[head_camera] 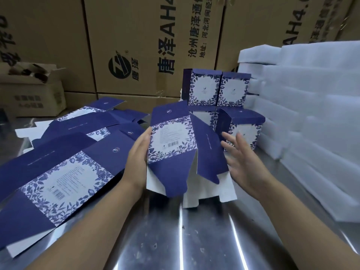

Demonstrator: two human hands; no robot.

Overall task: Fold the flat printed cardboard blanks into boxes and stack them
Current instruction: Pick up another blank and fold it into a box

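Four folded boxes (204,88) just behind one half-folded blank (171,137); left of it, at least four overlapping flat blanks (64,178).

Table: we see a polished metal top (204,248), scuffed and spotted, filling the lower part of the view.
Back: we see large brown corrugated cartons (136,26) stacked side by side in at least 2 tiers, closing off everything behind the table.
Print: we read black Chinese characters, "AH4", and a round black logo (119,65) on them.
Left corner: we see a smaller open carton (33,98), flaps up, with dark contents we cannot make out.
Right side: we see white foam sheets (315,117) piled high.
Light: we see bright streaks (181,230) reflected along the metal.
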